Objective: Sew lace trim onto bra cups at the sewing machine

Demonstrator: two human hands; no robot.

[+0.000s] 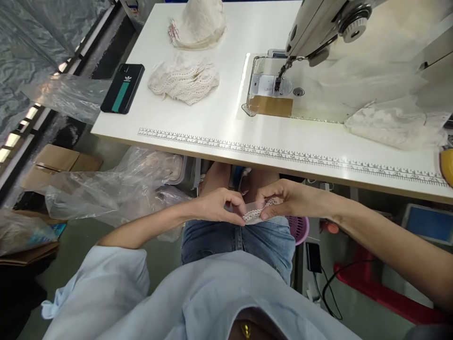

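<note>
Pale-blue shirt [219, 288] lies nearest. Left hand [222, 206] and right hand [285, 199] pinch the lace trim [252, 216], each grip closed — uneven pulling could skew it.

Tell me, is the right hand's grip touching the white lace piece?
Touching: the head view shows the right hand pinching the white lace piece in its grip.

A sewing workshop around me, industrial sewing machine [314, 28] before me, white table [226, 127] with printed ruler [283, 156], lace pieces [186, 80] in pile.
</note>
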